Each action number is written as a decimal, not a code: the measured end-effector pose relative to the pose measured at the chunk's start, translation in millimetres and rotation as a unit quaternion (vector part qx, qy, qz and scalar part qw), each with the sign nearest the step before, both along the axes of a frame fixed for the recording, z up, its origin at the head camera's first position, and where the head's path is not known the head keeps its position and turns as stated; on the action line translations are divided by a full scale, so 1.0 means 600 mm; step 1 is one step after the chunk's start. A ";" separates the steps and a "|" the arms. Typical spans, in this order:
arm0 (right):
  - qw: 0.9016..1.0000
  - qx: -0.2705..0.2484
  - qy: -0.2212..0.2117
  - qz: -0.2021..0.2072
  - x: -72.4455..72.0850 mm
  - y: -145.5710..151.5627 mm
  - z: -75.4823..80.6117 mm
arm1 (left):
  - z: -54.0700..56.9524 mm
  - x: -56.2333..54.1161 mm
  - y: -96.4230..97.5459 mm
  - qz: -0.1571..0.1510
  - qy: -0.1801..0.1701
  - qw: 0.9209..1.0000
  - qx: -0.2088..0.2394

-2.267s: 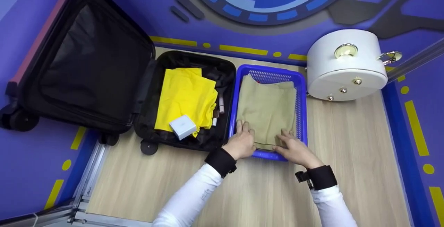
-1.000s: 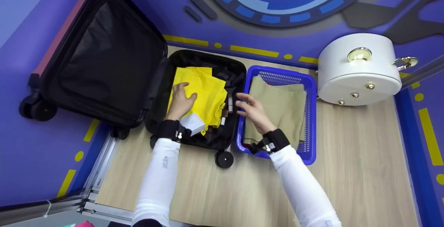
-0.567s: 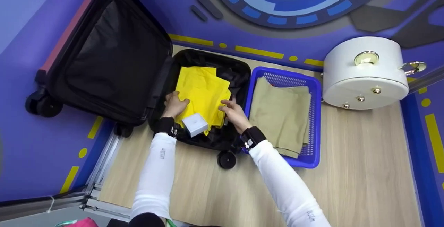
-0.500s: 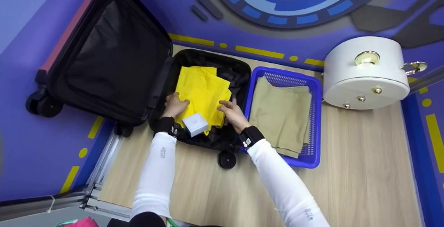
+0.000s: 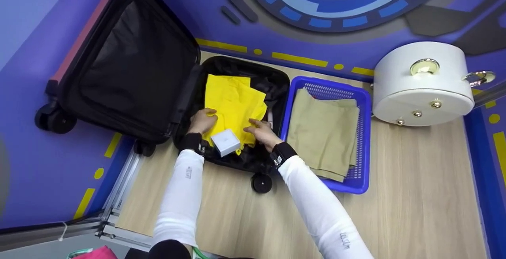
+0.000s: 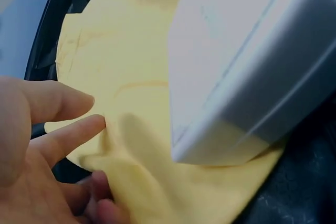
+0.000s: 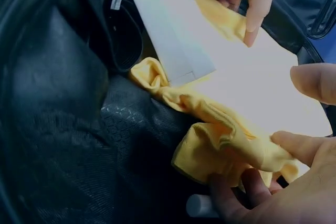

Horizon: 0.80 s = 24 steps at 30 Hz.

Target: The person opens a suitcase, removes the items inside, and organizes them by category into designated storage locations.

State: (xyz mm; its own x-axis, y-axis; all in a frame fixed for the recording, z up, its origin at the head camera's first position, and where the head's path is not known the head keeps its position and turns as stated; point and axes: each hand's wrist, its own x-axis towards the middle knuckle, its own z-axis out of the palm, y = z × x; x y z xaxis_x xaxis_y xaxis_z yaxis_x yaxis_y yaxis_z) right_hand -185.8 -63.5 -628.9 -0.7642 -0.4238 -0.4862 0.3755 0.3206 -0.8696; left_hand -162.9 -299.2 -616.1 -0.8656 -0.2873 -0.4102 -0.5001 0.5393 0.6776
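Note:
A folded yellow cloth (image 5: 233,99) lies in the open black suitcase (image 5: 282,83), with a small white box (image 5: 225,142) tilted on its near end. My left hand (image 5: 203,120) grips the cloth's left edge; in the left wrist view its thumb and forefinger lie over the fabric (image 6: 126,66) while other fingers curl at the edge. On the opposite side, my right hand (image 5: 263,133) holds the bunched edge, its forefinger on top and other fingers (image 7: 226,198) tucked beneath, as the right wrist view shows. A white-ended tube (image 7: 201,205) lies beside those fingers.
Right of the suitcase stands a blue plastic basket (image 5: 365,144) holding folded beige cloth (image 5: 324,132). A white round case (image 5: 421,77) with gold handles sits farther right. The raised suitcase lid (image 5: 130,61) leans at the left by the purple wall.
Both hands have left the beige cloth in the basket, moved left to the suitcase and taken hold of the yellow cloth's two sides. The head view has shifted slightly.

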 end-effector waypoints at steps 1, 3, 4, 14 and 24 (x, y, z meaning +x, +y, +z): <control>1.000 0.003 0.000 0.000 0.000 0.000 -0.001 | 0.001 0.000 0.000 0.001 0.005 1.000 -0.001; 1.000 0.003 0.007 0.001 0.000 -0.001 -0.003 | 0.005 -0.002 0.002 -0.002 0.017 1.000 -0.007; 1.000 0.006 0.016 0.003 0.000 -0.001 -0.004 | 0.007 -0.003 0.002 -0.007 0.021 1.000 -0.012; 0.997 0.015 0.069 0.007 0.008 -0.003 -0.005 | 0.032 -0.009 0.012 -0.078 0.015 0.997 -0.017; 0.996 -0.028 0.080 -0.036 0.004 0.004 0.026 | 0.062 -0.011 0.016 -0.086 0.084 0.992 -0.025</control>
